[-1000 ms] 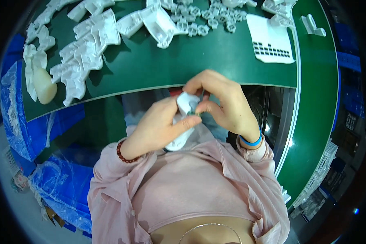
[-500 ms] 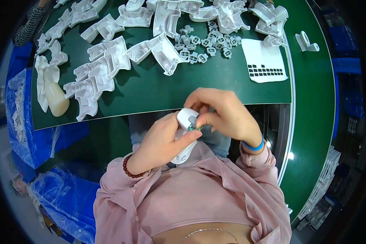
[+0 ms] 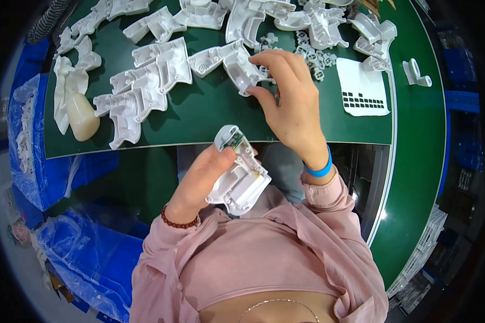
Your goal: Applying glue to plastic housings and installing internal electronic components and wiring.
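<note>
My left hand (image 3: 205, 175) grips a white plastic housing half (image 3: 245, 189) just below the table's front edge, its hollow inside facing up. At the rounded top of this piece sits a small green circuit board (image 3: 234, 141), close to my thumb. My right hand (image 3: 293, 102) is over the table with thumb and fingers spread at the right edge of another white housing half (image 3: 238, 67), which rests on the tabletop. Whether the fingertips touch that piece I cannot tell. Behind my right hand lie small grey plastic parts (image 3: 313, 58), some of them covered by it.
More white housing halves (image 3: 137, 97) lie across the green table (image 3: 210, 118). A white sheet with small black squares (image 3: 361, 81) is at the right, and a white tubular part (image 3: 416, 74) farther right. A cream rounded block (image 3: 82, 119) stands left. Blue plastic-lined bins (image 3: 86, 264) are at the lower left.
My right hand has left the piece in my left hand and reached forward to a housing half on the table. The held piece is now turned with its inside in view.
</note>
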`<state>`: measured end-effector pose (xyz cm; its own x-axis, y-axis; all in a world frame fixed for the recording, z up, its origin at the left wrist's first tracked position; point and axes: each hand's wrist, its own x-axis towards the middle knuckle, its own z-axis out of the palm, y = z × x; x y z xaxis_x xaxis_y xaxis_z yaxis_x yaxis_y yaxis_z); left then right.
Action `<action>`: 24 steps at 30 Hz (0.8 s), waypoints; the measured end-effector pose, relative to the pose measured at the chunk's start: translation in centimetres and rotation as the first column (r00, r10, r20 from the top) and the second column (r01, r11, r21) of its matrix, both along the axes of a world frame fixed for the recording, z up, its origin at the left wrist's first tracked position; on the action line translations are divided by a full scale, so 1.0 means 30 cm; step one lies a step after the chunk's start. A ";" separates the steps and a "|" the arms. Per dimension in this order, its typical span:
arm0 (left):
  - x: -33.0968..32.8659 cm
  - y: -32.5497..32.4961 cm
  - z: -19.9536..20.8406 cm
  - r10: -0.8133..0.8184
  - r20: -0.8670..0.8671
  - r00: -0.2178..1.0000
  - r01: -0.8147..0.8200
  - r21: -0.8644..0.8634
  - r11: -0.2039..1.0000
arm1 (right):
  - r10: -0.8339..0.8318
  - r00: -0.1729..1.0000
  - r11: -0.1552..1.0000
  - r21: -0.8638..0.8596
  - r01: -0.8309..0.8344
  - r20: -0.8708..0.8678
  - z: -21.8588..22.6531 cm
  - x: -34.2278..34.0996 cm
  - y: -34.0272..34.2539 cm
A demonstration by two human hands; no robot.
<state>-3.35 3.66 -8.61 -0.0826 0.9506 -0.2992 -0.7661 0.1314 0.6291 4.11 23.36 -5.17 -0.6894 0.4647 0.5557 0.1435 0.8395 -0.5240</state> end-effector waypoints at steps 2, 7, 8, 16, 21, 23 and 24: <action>0.004 -0.027 0.007 0.065 -0.003 0.998 -0.065 -0.021 0.998 | -0.050 0.999 0.997 -0.051 0.050 0.005 0.007 -0.003 0.030; -0.006 -0.036 0.003 0.030 0.063 0.998 -0.035 0.064 0.997 | -0.324 0.939 0.931 0.220 0.293 0.120 0.012 0.058 0.333; 0.004 -0.030 0.003 0.048 0.063 0.997 -0.052 0.061 0.997 | -0.375 0.921 0.898 0.292 0.331 0.109 -0.007 0.048 0.382; 0.044 0.042 0.014 0.002 0.064 0.998 -0.006 0.077 0.997 | -0.487 0.874 0.812 0.372 0.450 0.005 -0.144 -0.001 0.494; 0.056 0.048 0.018 0.027 0.028 0.999 -0.029 0.064 0.998 | -0.394 0.916 0.892 0.209 0.401 -0.080 -0.079 0.033 0.489; 0.057 0.048 0.018 0.033 0.003 0.999 -0.033 0.069 0.997 | -0.391 0.915 0.894 0.196 0.402 -0.094 -0.063 0.067 0.477; 0.059 0.043 0.013 0.031 0.003 1.000 -0.031 0.070 0.997 | -0.395 0.909 0.874 0.252 0.416 -0.131 -0.055 0.087 0.474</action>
